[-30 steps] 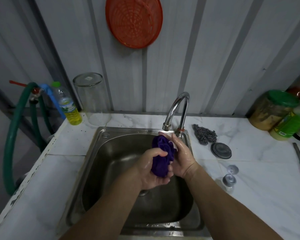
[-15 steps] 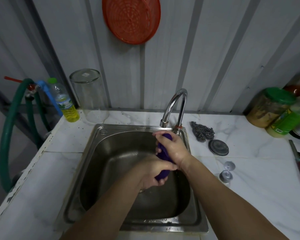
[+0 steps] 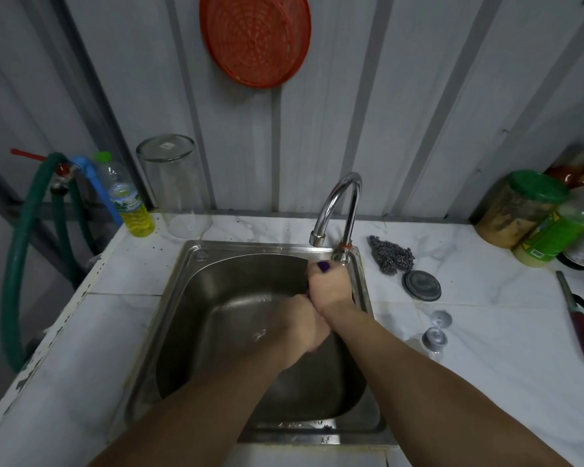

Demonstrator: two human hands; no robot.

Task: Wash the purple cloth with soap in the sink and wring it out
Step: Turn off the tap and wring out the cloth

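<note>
Both hands, left hand (image 3: 302,323) and right hand (image 3: 329,286), clench the purple cloth (image 3: 323,266) over the sink (image 3: 216,264), fists touching.

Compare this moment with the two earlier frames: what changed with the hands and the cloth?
The purple cloth, a loose bunch between both hands a second ago, is now gripped tight end to end; only a tip shows above the right hand. The left hand closed into a fist just below it, as if wringing. Both hands kept their hold over the sink. The faucet and steel scourer stayed put.
</note>
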